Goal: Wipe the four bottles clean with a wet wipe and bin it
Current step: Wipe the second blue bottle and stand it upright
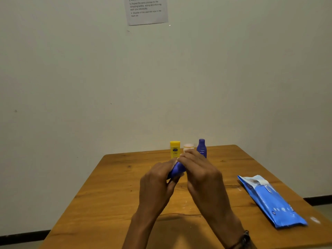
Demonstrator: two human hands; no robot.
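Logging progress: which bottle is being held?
The blue bottle, gripped by left hand and right hand; yellow bottle, pale jar and Nivea bottle stand on the table.

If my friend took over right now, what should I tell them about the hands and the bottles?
Left hand grips the blue bottle, held above the table.
Right hand curls round its far end; a pale bit there is likely the wet wipe.
Yellow bottle, small pale jar and dark blue bottle stand at the table's back edge; wipes pack lies to the right.
Done: cannot tell which are already wiped.
Left: finish this one, stand it back, bin the wipe; no bin shows.
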